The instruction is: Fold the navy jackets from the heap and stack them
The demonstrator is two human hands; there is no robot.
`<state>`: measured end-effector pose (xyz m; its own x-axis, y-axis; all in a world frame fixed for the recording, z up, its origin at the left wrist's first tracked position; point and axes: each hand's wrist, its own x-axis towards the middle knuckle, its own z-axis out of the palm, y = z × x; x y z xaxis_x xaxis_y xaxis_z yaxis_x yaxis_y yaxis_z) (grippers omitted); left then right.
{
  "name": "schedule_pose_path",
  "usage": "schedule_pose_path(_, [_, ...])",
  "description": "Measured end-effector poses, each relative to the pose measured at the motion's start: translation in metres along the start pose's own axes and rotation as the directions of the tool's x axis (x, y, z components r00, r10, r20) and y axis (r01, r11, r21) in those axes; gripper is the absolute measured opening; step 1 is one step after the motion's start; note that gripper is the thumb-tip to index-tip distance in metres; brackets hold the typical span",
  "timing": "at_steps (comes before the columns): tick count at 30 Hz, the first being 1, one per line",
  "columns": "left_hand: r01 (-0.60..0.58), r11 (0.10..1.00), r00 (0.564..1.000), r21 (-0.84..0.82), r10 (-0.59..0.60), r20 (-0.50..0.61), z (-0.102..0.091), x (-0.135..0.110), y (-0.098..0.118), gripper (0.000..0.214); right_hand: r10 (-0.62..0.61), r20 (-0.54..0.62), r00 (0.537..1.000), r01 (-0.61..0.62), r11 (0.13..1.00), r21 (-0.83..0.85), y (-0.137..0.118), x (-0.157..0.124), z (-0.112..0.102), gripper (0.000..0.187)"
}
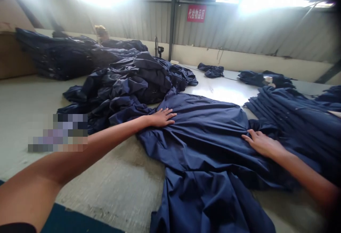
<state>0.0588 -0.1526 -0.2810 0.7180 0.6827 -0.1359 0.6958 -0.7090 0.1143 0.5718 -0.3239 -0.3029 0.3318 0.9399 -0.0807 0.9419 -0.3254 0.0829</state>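
Observation:
A navy blue garment [202, 137] lies spread out on a pale table [119, 187], its lower part hanging over the near edge. My left hand [161, 117] rests flat on the garment's left side, fingers stretched out. On the right side my right hand [262, 143] lies flat too, with its fingers spread and nothing held in it.
A loose heap of navy garments [128, 80] lies behind my left hand. Flat stacks [295, 119] lie at the right and folded stacks [53, 53] at the far left. Small bundles [211, 70] sit at the back near the wall. Another person [100, 33] is partly visible behind the piles.

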Motion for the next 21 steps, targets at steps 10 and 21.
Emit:
schedule_pose_path(10, [0.122, 0.992, 0.976, -0.019, -0.123, -0.179, -0.041, 0.080, 0.034, 0.064, -0.178, -0.237, 0.955, 0.185, 0.983, 0.006, -0.086, 0.054, -0.035, 0.062])
schedule_pose_path(21, [0.253, 0.966, 0.955, -0.052, -0.258, -0.147, 0.004, 0.093, 0.005, 0.063, -0.113, -0.091, 0.989, 0.123, 0.987, 0.107, -0.087, 0.078, 0.005, 0.062])
